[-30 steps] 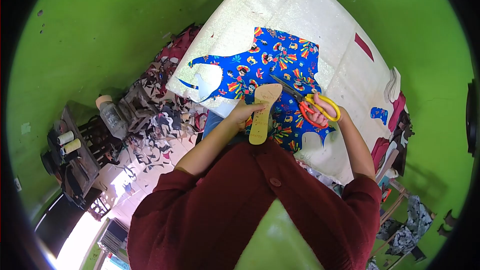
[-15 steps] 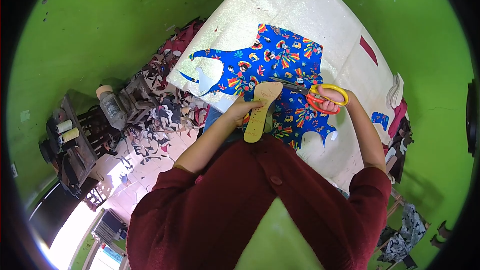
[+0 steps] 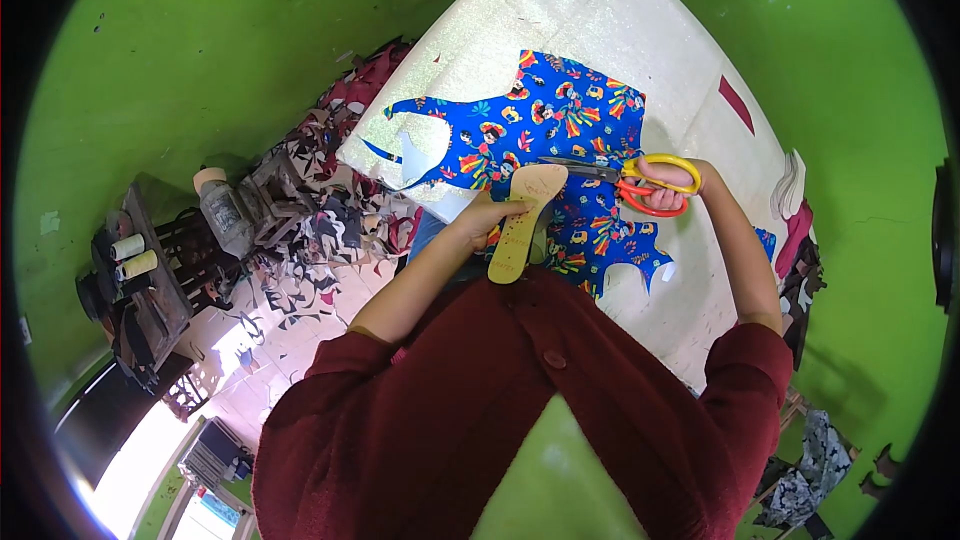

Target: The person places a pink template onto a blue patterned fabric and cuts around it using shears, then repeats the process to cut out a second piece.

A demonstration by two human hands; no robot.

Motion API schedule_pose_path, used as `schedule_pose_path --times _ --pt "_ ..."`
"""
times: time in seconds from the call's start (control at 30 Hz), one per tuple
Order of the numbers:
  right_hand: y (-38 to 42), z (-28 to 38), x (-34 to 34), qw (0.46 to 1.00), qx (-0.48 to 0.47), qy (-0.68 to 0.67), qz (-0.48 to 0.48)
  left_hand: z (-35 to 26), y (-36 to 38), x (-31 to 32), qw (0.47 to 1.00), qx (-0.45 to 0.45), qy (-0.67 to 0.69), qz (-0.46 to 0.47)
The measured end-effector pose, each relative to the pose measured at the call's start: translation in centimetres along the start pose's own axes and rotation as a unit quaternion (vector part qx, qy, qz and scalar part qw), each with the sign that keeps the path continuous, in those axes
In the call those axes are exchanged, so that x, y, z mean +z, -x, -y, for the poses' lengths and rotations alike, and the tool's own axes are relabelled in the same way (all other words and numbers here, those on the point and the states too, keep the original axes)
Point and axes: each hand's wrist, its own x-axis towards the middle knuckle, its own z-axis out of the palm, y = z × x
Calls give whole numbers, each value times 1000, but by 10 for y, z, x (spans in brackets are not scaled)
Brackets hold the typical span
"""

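Observation:
My left hand (image 3: pixel 482 219) is closed on a yellow sole-shaped template (image 3: pixel 517 236) with red writing, its thumb lying on top. My right hand (image 3: pixel 664 186) has its fingers through the yellow and orange handles of the scissors (image 3: pixel 600 171). The scissor blades point left, close to the template's wide upper end, over the blue patterned fabric (image 3: pixel 570 115). That fabric has colourful printed figures and curved cut-outs, and it lies on a pale sheet. Part of it passes beneath the template, and its lower edge reaches near my lap.
The large pale sheet (image 3: pixel 690 55) carries a dark red strip (image 3: pixel 736 105). Scraps (image 3: pixel 325 210) cover the floor at left, beside a bottle (image 3: pixel 225 215) and thread spools (image 3: pixel 137 266) on a wooden stand. Folded pale pieces (image 3: pixel 792 185) sit at the right edge.
My right hand and the scissors have shifted slightly right and up. The small blue scrap at the right edge now shows less, behind my forearm. My left hand holds the template nearly still.

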Motion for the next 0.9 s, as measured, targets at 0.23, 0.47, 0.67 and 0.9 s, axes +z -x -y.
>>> schedule_pose_path --times 0.23,0.47,0.67,0.9 --pt "-8 29 -4 996 47 49 53 -6 6 6 1000 9 18 -5" --pt "-12 24 -17 996 53 4 72 -4 6 4 998 -8 62 20" --pt "-11 22 -15 995 25 -3 95 -8 7 6 997 -28 69 27" --pt "-10 29 1 996 16 -33 78 -5 3 2 996 -42 69 23"
